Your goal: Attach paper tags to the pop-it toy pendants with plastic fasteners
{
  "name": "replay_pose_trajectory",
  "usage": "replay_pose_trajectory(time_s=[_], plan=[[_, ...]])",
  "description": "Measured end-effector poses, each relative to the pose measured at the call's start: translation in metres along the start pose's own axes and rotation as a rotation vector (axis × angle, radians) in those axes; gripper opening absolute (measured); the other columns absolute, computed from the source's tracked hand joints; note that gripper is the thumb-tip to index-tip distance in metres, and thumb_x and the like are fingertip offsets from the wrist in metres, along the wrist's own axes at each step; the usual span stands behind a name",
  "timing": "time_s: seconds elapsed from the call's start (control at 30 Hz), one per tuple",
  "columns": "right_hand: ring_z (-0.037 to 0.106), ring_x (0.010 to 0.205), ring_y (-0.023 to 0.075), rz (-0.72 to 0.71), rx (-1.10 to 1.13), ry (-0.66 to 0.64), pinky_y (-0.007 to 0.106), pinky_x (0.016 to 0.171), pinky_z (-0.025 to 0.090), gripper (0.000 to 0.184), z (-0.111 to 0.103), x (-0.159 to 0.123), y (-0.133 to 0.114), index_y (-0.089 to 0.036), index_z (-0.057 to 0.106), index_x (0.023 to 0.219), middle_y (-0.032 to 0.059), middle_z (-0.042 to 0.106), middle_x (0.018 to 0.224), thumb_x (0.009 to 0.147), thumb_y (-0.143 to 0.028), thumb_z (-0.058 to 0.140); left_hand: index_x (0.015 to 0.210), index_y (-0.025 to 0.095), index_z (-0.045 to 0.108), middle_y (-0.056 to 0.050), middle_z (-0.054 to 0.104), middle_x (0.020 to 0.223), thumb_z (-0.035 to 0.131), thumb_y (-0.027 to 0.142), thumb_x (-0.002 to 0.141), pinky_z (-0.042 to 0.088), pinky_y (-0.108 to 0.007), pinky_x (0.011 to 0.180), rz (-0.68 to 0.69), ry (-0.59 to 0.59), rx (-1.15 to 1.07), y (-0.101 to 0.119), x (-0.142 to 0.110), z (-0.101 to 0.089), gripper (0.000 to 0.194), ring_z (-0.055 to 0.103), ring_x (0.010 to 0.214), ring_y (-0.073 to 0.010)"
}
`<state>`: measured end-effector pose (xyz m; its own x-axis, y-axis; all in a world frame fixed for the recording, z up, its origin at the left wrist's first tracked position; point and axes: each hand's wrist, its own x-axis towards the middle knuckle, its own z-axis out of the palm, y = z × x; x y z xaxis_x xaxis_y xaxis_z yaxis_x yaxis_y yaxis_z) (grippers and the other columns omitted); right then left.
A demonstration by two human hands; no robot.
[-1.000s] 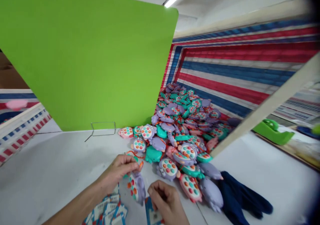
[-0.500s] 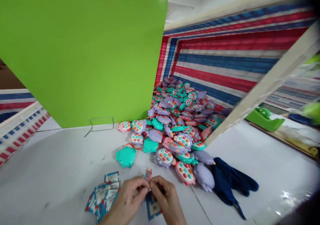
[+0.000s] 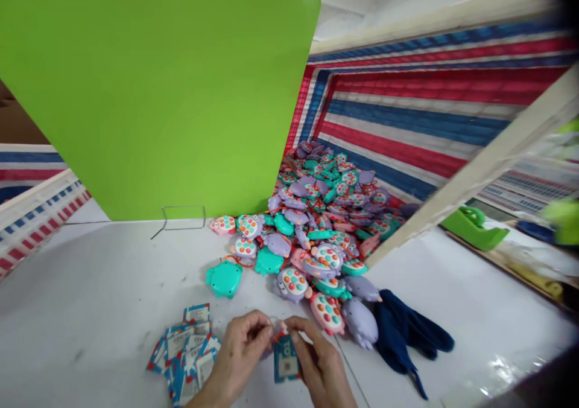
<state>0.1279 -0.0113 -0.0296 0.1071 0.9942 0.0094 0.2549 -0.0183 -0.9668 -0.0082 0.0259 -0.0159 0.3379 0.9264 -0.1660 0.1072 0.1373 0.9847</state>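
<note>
My left hand and my right hand meet fingertip to fingertip at the bottom middle, just above the white table. Between them they pinch a thin orange cord. A blue paper tag with a printed code hangs from the cord against my right thumb. Whether a toy hangs behind my left fingers is hidden. A loose fan of the same blue tags lies just left of my left hand. A teal toy lies face down, apart from the heap.
A big heap of lilac, teal and pink button toys runs back to the striped sheeting. Dark blue gloves lie right of my hands. A green board stands behind, a wooden bar slants right, with a green tape dispenser beyond.
A second ago my left hand held a lilac toy above the tags. Both hands have since come together on the cord and tag, and the teal toy now lies in plain sight.
</note>
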Motion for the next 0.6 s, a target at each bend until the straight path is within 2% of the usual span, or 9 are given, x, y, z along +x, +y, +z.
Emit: replay_pose_trajectory(time_s=[0.1, 0.2, 0.3, 0.4, 0.5, 0.6], plan=[[0.045, 0.045, 0.0116, -0.142, -0.143, 0.037, 0.022, 0.046, 0.036, 0.024, -0.017, -0.005, 0.003, -0.020, 0.058, 0.092, -0.0007, 0.052, 0.060, 0.082, -0.036, 0.043, 0.063, 0.014, 0.049, 0.002, 0.042, 0.056, 0.047, 0.045, 0.077, 0.028, -0.020, 0.049, 0.041, -0.011, 0.010, 0.001, 0.000, 0.004, 0.034, 0.037, 0.053, -0.0107], [0.052, 0.054, 0.0133, -0.243, -0.334, -0.014, 0.024, 0.054, 0.039, 0.019, -0.029, -0.007, 0.006, -0.021, 0.059, 0.079, 0.0035, 0.058, 0.075, 0.083, -0.030, 0.043, 0.065, 0.015, 0.048, 0.002, 0.040, 0.057, 0.044, 0.045, 0.079, 0.027, -0.020, 0.050, 0.073, -0.018, 0.017, -0.001, 0.000, 0.005, 0.034, 0.035, 0.054, -0.0107], [0.055, 0.057, 0.0144, -0.221, -0.537, -0.133, 0.024, 0.055, 0.039, 0.024, -0.040, -0.006, 0.004, -0.021, 0.058, 0.068, 0.0026, 0.057, 0.068, 0.084, -0.027, 0.042, 0.064, 0.015, 0.046, 0.003, 0.039, 0.057, 0.043, 0.044, 0.080, 0.027, -0.021, 0.050, 0.098, -0.025, 0.045, -0.005, 0.000, 0.005, 0.033, 0.035, 0.054, -0.0108], [0.058, 0.058, 0.0152, -0.183, -0.688, -0.234, 0.023, 0.054, 0.039, 0.022, -0.055, -0.005, -0.005, -0.022, 0.059, 0.068, 0.0027, 0.060, 0.068, 0.083, -0.025, 0.044, 0.064, 0.016, 0.045, 0.003, 0.037, 0.057, 0.042, 0.044, 0.081, 0.026, -0.021, 0.050, 0.093, -0.038, 0.057, -0.010, 0.000, 0.003, 0.032, 0.033, 0.054, -0.0108], [0.057, 0.055, 0.0158, -0.175, -0.767, -0.194, 0.024, 0.052, 0.037, 0.019, -0.071, -0.006, -0.014, -0.023, 0.059, 0.064, 0.0012, 0.061, 0.062, 0.080, -0.027, 0.049, 0.065, 0.016, 0.044, 0.003, 0.037, 0.057, 0.041, 0.046, 0.080, 0.025, -0.021, 0.050, 0.073, -0.022, 0.054, -0.012, -0.001, 0.003, 0.034, 0.033, 0.054, -0.0110], [0.053, 0.048, 0.0141, -0.122, -0.754, -0.159, 0.023, 0.048, 0.036, 0.018, -0.083, -0.009, -0.022, -0.023, 0.057, 0.060, -0.0010, 0.058, 0.053, 0.076, -0.031, 0.053, 0.064, 0.017, 0.043, 0.004, 0.035, 0.057, 0.042, 0.049, 0.079, 0.024, -0.021, 0.049, 0.060, -0.013, 0.051, -0.014, -0.001, 0.006, 0.036, 0.031, 0.053, -0.0108]])
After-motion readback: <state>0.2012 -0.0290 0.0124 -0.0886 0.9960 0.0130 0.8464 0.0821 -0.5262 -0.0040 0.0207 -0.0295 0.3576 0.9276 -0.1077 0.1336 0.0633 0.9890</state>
